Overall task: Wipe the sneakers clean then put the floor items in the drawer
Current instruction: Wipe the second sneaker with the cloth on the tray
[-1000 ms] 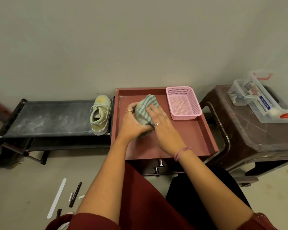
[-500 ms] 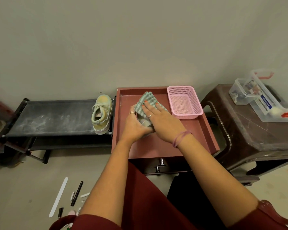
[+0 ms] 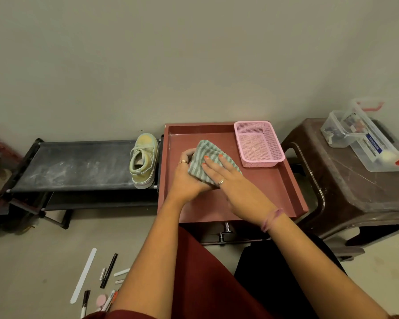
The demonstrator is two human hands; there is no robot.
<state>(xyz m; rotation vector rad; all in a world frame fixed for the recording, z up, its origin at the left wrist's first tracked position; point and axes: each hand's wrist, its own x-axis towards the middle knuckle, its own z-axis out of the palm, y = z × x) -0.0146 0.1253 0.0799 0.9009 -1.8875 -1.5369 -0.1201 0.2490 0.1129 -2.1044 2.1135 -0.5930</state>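
Note:
One pale yellow-green sneaker (image 3: 144, 160) stands on the right end of the black shoe rack (image 3: 74, 166). On the red cabinet's tray top (image 3: 270, 192), my left hand (image 3: 184, 178) curls around a bundle covered by the green striped cloth (image 3: 205, 155). The cloth hides nearly all of what is under it, which looks like the second sneaker. My right hand (image 3: 230, 183) lies on the cloth with fingers spread, pressing it down. The floor items (image 3: 106, 272), which are pens, small sticks and a long white strip (image 3: 83, 275), lie at lower left. The drawer handle (image 3: 226, 229) shows below the tray.
A pink mesh basket (image 3: 258, 143) sits in the tray's back right corner. A brown plastic stool (image 3: 355, 192) to the right carries clear storage boxes (image 3: 364, 137). The wall runs close behind everything. My knees, in dark red and black, fill the bottom centre.
My right hand has slid along the cloth, first toward the wall, then back to the right. The cloth now covers the bundle more fully. My left hand has kept its hold.

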